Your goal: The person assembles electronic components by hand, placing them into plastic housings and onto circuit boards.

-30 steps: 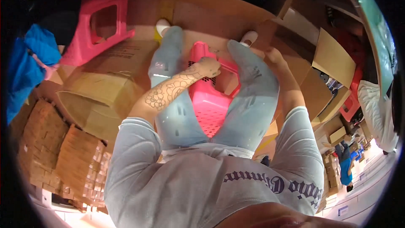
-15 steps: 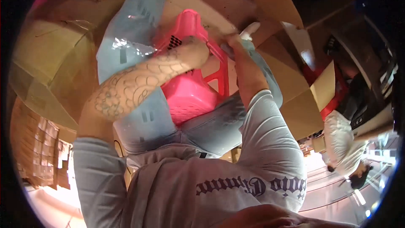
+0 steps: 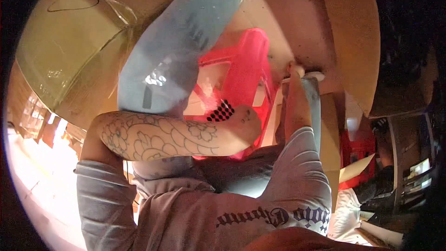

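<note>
A bright pink plastic stool (image 3: 248,67) stands tilted between my legs, its leg frame pointing away from me. My left hand (image 3: 245,123) lies against the stool's near side with its fingers curled in; their tips, and anything inside them, are hidden. A black checkered patch (image 3: 220,111) shows right beside this hand. My right hand (image 3: 296,69) reaches out past the stool's right side, close to the white shoe (image 3: 316,75) on my right foot. Its fingers are small and partly hidden, so their grip is unclear.
Large cardboard sheets (image 3: 74,51) rise on the left, and another brown panel (image 3: 355,42) curves along the right. My bent left leg (image 3: 162,60) flanks the stool. A red plastic piece (image 3: 355,151) and a person in a white top (image 3: 346,209) are at lower right.
The view has shifted, and the stool now appears farther right, its perforated near face mostly out of sight. My right hand has moved from the stool's side out toward my shoe.
</note>
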Demonstrator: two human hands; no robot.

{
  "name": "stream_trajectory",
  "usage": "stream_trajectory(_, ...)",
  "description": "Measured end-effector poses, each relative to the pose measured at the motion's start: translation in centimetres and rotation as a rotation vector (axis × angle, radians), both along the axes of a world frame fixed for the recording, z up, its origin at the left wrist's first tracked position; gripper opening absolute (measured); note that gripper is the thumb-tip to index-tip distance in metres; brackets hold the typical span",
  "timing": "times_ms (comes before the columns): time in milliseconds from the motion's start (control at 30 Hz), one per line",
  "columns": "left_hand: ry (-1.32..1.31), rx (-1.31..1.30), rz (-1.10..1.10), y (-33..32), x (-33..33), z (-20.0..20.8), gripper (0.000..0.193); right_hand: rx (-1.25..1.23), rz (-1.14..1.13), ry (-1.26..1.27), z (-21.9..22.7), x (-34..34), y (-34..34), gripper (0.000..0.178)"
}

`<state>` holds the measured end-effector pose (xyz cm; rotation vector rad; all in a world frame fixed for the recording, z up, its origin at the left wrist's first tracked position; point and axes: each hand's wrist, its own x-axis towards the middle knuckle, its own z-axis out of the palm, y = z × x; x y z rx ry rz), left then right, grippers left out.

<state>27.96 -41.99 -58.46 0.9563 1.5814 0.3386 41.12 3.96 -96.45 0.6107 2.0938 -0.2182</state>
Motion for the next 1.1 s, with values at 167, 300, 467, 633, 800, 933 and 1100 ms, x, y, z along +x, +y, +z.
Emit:
stream_trajectory(167,0.084,0.016,0.062,17.3,4.2,1.9,0.012,0.004,-0.225,0.036,5.5,-2.6,-4.6,0.057)
stream_trajectory(300,-0.144,0.053,0.021,17.5,1.3,1.1,0.012,-0.597,-1.371,0.186,10.5,-9.0,-11.7,0.02)
stream_trajectory(467,0.235,-0.474,0.327,14.1,-1.5,2.8,0.017,-0.69,-0.908,0.34,8.1,-15.3,-16.0,0.025)
stream_trajectory(633,0.745,-1.121,0.705,20.0,-5.0,5.8,0.021,-0.695,0.072,0.37,6.7,-20.9,-23.4,0.029)
stream_trajectory(800,1.083,-1.61,0.783,22.5,-3.9,7.5,0.023,-0.594,0.263,0.334,3.3,-21.1,-24.5,0.038)
stream_trajectory(933,1.356,-1.996,0.772,22.9,-4.3,7.6,0.024,-0.484,0.323,0.321,3.0,-20.1,-25.5,0.045)
stream_trajectory(1100,1.689,-2.428,0.738,23.3,-4.5,9.2,0.026,-0.527,0.354,0.459,3.1,-18.7,-25.2,0.031)
